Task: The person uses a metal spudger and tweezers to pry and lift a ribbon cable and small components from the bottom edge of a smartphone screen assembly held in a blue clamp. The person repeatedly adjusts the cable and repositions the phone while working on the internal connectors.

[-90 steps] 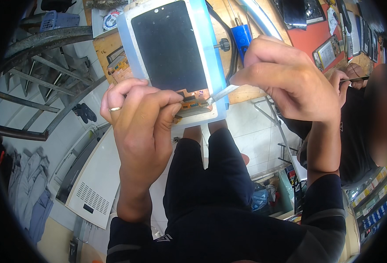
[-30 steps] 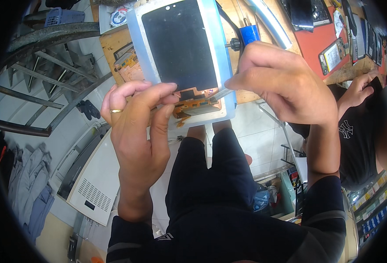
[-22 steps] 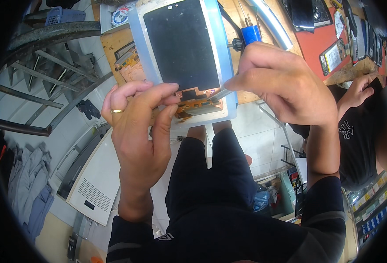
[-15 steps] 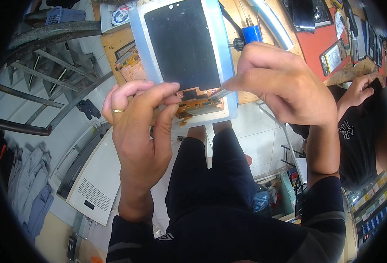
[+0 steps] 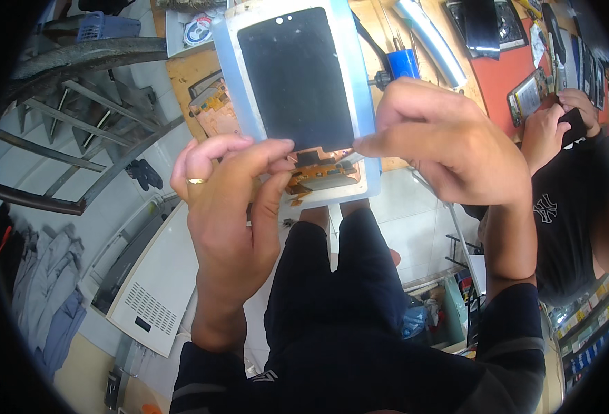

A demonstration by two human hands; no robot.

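Note:
A black phone screen [image 5: 297,83] lies on a pale blue-edged work plate [image 5: 227,58]. Beyond its near edge, an orange-brown flex cable [image 5: 321,174] with small dark parts is exposed. My left hand [image 5: 232,196] is at the screen's near left corner. Its forefinger and thumb are drawn together beside the cable; what lies between them is hidden. My right hand [image 5: 456,141] pinches a thin metal tool [image 5: 350,156] at the near right corner. Most of that tool is covered by my fingers, so its kind is unclear.
A blue cylinder-shaped tool part [image 5: 404,64] and a shiny tube [image 5: 432,41] lie right of the plate. An opened phone [image 5: 526,95] rests on a red mat [image 5: 487,79]. A co-worker's hands [image 5: 544,134] hold a dark phone. Left stands a dark metal frame [image 5: 90,52].
The whole view has shifted slightly, moving the plate right and down in the picture. Less of the metal tool shows at my right fingertips. Both of the co-worker's hands now show.

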